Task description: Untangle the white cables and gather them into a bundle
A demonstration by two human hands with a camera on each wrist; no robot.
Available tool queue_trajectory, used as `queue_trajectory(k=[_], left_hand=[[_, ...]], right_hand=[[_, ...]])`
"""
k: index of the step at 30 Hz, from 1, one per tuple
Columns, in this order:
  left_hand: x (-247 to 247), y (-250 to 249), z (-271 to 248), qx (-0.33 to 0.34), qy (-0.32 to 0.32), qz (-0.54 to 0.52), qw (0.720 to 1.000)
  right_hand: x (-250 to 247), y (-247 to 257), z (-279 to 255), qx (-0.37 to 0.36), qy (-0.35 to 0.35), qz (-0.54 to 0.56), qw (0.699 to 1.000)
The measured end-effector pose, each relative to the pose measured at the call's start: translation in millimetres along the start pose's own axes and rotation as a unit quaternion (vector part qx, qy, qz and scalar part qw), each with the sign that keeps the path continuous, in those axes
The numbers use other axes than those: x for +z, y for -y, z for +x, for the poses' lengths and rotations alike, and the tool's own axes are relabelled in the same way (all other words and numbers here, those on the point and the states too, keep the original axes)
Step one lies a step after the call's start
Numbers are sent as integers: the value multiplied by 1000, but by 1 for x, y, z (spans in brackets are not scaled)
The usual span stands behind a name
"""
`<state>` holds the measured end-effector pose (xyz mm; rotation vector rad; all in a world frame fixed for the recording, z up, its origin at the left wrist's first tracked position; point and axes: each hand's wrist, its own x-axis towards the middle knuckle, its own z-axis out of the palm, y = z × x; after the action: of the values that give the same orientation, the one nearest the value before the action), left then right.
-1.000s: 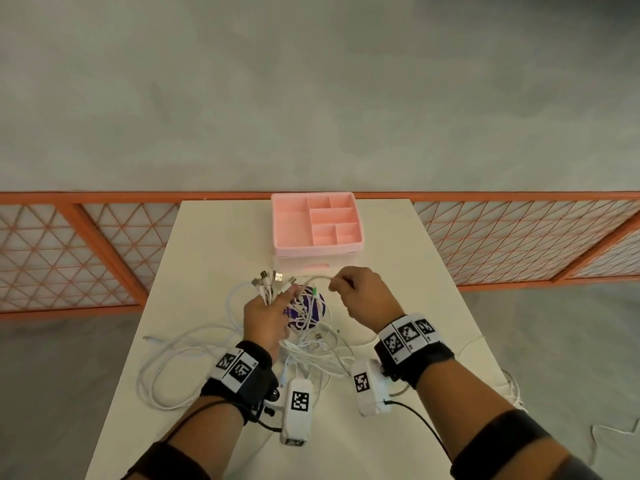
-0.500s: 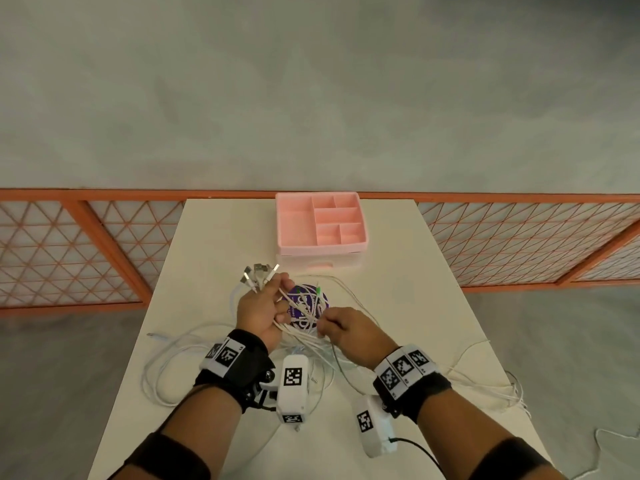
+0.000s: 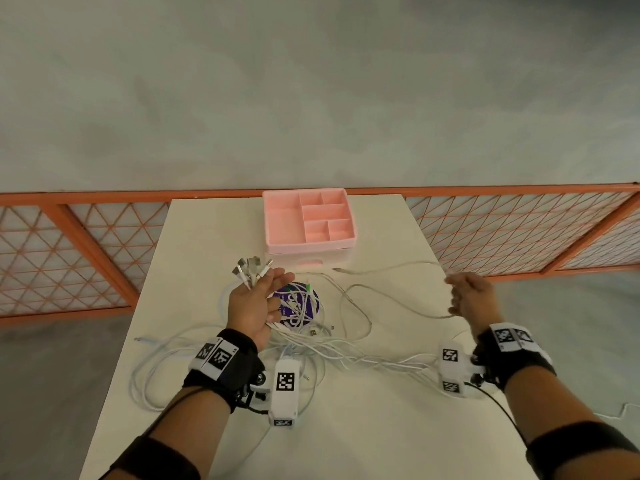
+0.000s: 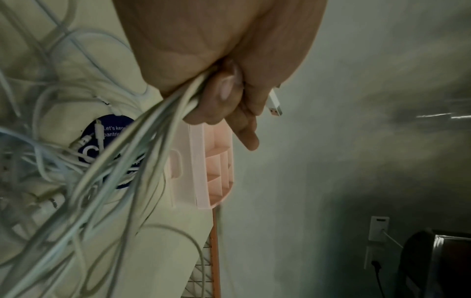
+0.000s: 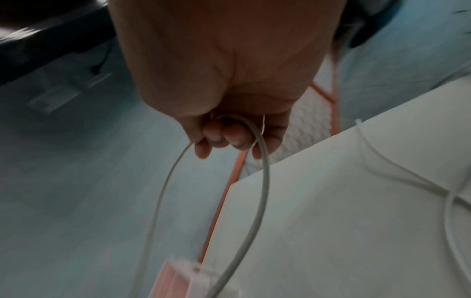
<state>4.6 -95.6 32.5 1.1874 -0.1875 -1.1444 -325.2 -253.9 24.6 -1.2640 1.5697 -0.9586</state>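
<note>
Several white cables [image 3: 311,344] lie tangled across the middle of the cream table [image 3: 363,427], partly over a round purple sticker [image 3: 298,306]. My left hand [image 3: 254,299] grips a bunch of cable ends, with their USB plugs [image 3: 251,268] fanning out above the fingers. In the left wrist view the cable bunch [image 4: 142,137] runs through the curled fingers [image 4: 221,100] and one plug [image 4: 275,104] sticks out. My right hand [image 3: 467,296] is at the table's right edge and holds one cable [image 3: 391,268] as a loop. The right wrist view shows that loop [image 5: 257,153] hooked round the fingers [image 5: 229,137].
A pink divided tray [image 3: 308,220] stands at the far middle of the table, just beyond the left hand. An orange lattice fence [image 3: 519,230] runs behind the table. More cable loops [image 3: 156,368] lie on the left, and a cable trails off the right edge.
My right hand has swung from the tangle out to the table's right edge, pulling one cable free in a long loop. The left hand keeps its grip on the plug ends.
</note>
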Motion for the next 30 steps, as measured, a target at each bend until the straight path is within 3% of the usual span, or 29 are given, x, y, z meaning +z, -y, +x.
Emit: queue_trajectory(k=[4,7,12,15,17,19,21,23,25,26,28,30], left_hand=[[-7,-3,2,2,-6,-22,1000],[-10,-4,3,-1,-4,-33,999],[-15,-2,4,0,-17,-45,999],[-8,2,1,2,0,-44,999],[0,4,-3,4,17,-41,999],[10,5,-6,5,31,-37,999],[20,6,-8,5,40,-32,999],[28,6,-10,9,45,-25,999],[32,7,-11,15,44,-23,999],[33,6,-12,20,41,-25,999],[28,-1,-10,34,33,-29,998],[18,-10,-7,50,19,-25,998]], right_hand=[[-56,-13,11,93,-152,15,984],[-98,-25,17,169,-210,10,963],[-142,-44,13,228,-216,-105,944],[-118,-31,1,283,-170,-228,916],[-82,-21,-5,247,-158,-270,917],[-30,-5,-20,127,-67,-215,966],[30,17,-46,39,110,-122,986],[80,35,-76,-16,306,-106,946],[122,44,-105,-96,432,-162,882],[141,48,-118,-147,464,-212,848],[164,46,-132,-227,449,-309,807],[167,26,-129,-205,404,-363,814]])
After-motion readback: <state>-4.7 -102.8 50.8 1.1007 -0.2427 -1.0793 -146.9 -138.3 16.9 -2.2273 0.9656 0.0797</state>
